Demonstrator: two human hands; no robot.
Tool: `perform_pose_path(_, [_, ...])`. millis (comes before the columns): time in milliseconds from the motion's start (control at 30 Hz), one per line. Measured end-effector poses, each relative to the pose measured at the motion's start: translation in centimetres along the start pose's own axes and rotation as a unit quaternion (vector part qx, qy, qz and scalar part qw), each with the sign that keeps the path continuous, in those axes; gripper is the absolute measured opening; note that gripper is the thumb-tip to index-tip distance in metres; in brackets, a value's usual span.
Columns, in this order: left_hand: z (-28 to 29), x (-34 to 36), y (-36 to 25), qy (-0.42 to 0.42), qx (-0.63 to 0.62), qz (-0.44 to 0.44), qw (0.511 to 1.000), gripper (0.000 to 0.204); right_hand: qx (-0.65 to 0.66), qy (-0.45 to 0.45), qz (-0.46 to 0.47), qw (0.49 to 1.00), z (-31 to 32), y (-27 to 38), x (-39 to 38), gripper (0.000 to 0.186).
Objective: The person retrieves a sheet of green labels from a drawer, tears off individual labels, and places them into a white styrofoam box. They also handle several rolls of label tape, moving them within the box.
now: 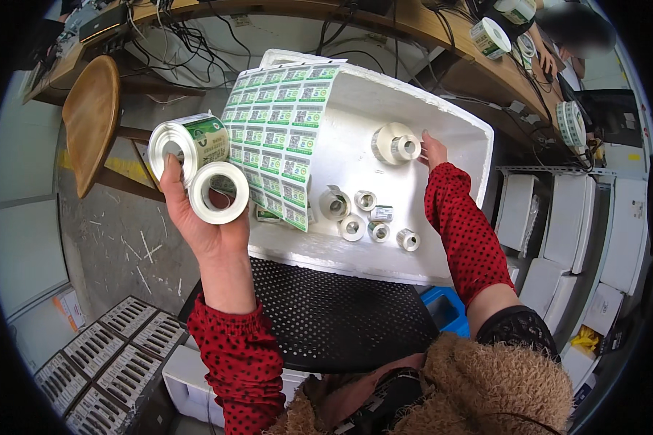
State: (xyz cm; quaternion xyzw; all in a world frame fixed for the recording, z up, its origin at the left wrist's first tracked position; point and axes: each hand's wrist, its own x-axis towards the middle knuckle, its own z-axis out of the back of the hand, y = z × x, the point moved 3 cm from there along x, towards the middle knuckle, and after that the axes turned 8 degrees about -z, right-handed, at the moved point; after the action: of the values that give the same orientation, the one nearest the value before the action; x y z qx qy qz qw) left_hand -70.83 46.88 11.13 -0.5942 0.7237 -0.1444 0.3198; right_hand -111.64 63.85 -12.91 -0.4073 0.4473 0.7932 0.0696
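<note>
My left hand (209, 221) is closed around two label rolls: a larger roll with green print (207, 138) and a smaller white-edged roll (218, 193) against it. The thumb reaches into the larger roll's core. Inside a white foam box (384, 257), my right hand (433, 150) is beside a small roll (406, 148) that overlaps a wider pale roll (386, 140). Its visible fingers are apart; some are hidden. A sheet of green and white labels (279, 127) hangs over the box's left part. Several small rolls (352, 227) stand or lie on the box floor.
The box rests by a black perforated seat (326, 312). A wooden stool (93, 123) stands at the left, with stacked patterned boxes (116, 355) below it. Cables trail under a wooden bench (471, 54) behind, where a co-worker's hand shows. White boxes (562, 217) fill a right-hand rack.
</note>
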Motion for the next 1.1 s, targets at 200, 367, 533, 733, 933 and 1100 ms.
perform_pose_path(200, [0.0,0.0,0.3,0.000,0.010,-0.007,1.000,0.045,-0.165,-0.062,0.222,0.959,-1.9,-1.4,2.2,0.070])
perform_pose_path(367, [0.0,-0.1,0.5,0.001,0.020,-0.016,1.000,0.044,-0.093,0.041,0.026,0.994,-1.3,-0.7,1.2,0.052])
perform_pose_path(533, [-0.2,-0.5,0.8,-0.025,0.045,-0.031,0.998,0.043,-0.068,0.111,-0.024,0.991,-0.7,-2.7,2.4,0.040])
perform_pose_path(733, [-0.7,-0.6,0.5,-0.004,0.042,-0.026,0.999,0.042,-0.243,0.137,-0.030,0.960,-2.4,0.7,3.3,0.050])
perform_pose_path(933, [-0.9,-0.7,0.2,-0.005,0.049,-0.021,0.999,0.043,-0.543,0.105,0.166,0.816,-5.9,2.6,4.4,0.078])
perform_pose_path(1100, [-0.9,-0.4,-0.2,-0.008,0.052,-0.025,0.998,0.045,-0.556,0.039,0.204,0.805,-6.7,2.4,4.5,0.067])
